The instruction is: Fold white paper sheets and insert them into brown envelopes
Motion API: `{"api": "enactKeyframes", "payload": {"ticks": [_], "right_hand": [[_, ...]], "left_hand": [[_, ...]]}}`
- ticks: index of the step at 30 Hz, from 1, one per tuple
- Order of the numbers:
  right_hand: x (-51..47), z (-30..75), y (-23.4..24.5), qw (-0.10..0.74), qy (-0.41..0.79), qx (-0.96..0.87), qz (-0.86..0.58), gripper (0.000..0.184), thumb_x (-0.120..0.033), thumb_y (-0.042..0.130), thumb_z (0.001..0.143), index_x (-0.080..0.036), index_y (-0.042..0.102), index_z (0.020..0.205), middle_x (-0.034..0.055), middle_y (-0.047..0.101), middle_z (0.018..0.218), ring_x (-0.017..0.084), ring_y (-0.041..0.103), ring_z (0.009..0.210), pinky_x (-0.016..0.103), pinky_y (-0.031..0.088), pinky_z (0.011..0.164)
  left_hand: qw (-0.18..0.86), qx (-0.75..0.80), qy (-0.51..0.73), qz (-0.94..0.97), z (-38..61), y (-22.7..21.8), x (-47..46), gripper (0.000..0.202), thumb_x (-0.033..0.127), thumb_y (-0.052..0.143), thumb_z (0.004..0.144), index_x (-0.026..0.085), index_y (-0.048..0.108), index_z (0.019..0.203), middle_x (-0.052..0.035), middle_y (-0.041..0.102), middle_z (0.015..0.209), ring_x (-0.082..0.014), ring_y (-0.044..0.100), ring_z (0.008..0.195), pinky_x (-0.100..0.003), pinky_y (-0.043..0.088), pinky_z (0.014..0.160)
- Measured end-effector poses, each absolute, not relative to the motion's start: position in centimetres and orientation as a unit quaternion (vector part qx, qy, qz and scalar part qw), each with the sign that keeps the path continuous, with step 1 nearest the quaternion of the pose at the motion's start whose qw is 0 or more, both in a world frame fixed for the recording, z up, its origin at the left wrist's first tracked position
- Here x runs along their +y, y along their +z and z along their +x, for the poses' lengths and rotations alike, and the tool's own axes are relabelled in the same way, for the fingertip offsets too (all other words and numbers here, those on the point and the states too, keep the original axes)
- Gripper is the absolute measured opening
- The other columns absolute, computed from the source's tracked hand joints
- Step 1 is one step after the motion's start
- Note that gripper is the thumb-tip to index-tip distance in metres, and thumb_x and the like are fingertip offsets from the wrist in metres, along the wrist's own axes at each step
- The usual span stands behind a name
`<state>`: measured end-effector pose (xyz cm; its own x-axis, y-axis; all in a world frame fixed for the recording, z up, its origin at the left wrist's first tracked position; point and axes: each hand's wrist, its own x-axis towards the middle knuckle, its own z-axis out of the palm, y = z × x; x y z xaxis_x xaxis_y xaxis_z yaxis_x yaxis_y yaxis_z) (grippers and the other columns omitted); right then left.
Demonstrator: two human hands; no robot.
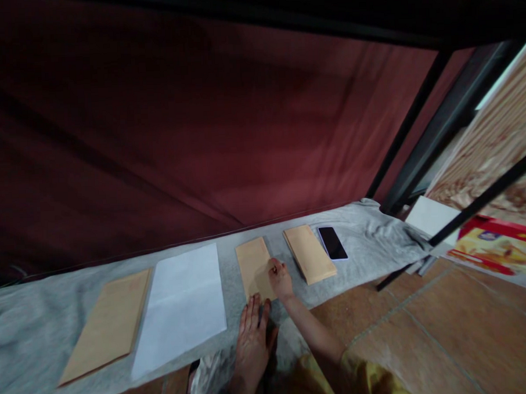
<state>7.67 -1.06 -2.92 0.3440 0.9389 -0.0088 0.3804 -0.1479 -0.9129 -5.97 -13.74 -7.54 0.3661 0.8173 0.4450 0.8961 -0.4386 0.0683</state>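
Observation:
A small brown paper envelope point(252, 261) lies on the grey cloth in front of me. My left hand point(252, 328) rests at its near edge, fingers stretched out with the tips touching the paper. On the envelope's right side is my right hand point(281, 279), its fingers curled together in a pinch; whatever they may hold is too small and blurred to make out. To the right lies a stack of similar brown envelopes point(309, 254). Left of the middle envelope are white paper sheets point(180, 308) with a fold line across them, then a stack of larger brown envelopes point(109, 323).
A smartphone point(333, 243) with a dark screen lies right of the small stack. Grey cloth point(369, 239) covers the narrow surface. Behind it hangs a dark red curtain point(225, 135). Black metal bars point(410, 121) and a red-and-yellow box point(500, 247) stand at the right, above tiled floor point(408, 336).

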Motion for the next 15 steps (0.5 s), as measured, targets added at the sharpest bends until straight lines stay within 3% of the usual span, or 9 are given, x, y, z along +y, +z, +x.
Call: {"api": "enactKeyframes", "payload": {"ticks": [3, 9, 15], "right_hand": [[-1.7, 8.3, -3.1, 0.472, 0.374, -0.456, -0.655, 0.038, -0.015, 0.050, 0.080, -0.017, 0.067, 0.113, 0.0061, 0.071, 0.096, 0.019, 0.066, 0.087, 0.029, 0.053, 0.080], [-6.6, 10.5, -3.6, 0.495, 0.488, -0.406, -0.593, 0.029, -0.039, 0.057, 0.076, -0.017, 0.071, 0.086, 0.0051, 0.073, 0.075, 0.021, 0.068, 0.072, 0.028, 0.054, 0.065], [-9.5, 10.2, -1.3, 0.546, 0.553, -0.366, -0.512, 0.032, -0.041, 0.065, 0.070, -0.019, 0.073, 0.091, 0.0061, 0.076, 0.089, 0.023, 0.069, 0.084, 0.035, 0.058, 0.076]], "left_hand": [[0.091, -0.521, -0.211, -0.822, -5.9, -7.2, -13.9, 0.067, 0.028, 0.054, 0.094, 0.020, 0.033, 0.156, -0.0159, 0.035, 0.162, -0.0307, 0.035, 0.149, -0.050, 0.039, 0.115], [0.086, -0.522, -0.204, -0.824, -5.7, -6.9, -14.0, 0.069, 0.028, 0.055, 0.093, 0.019, 0.030, 0.157, -0.0167, 0.033, 0.163, -0.0317, 0.033, 0.150, -0.051, 0.039, 0.115], [0.076, -0.533, -0.224, -0.813, -5.3, -6.6, -13.9, 0.069, 0.035, 0.052, 0.096, 0.016, 0.028, 0.158, -0.0182, 0.040, 0.159, -0.0327, 0.039, 0.146, -0.052, 0.041, 0.114]]}}
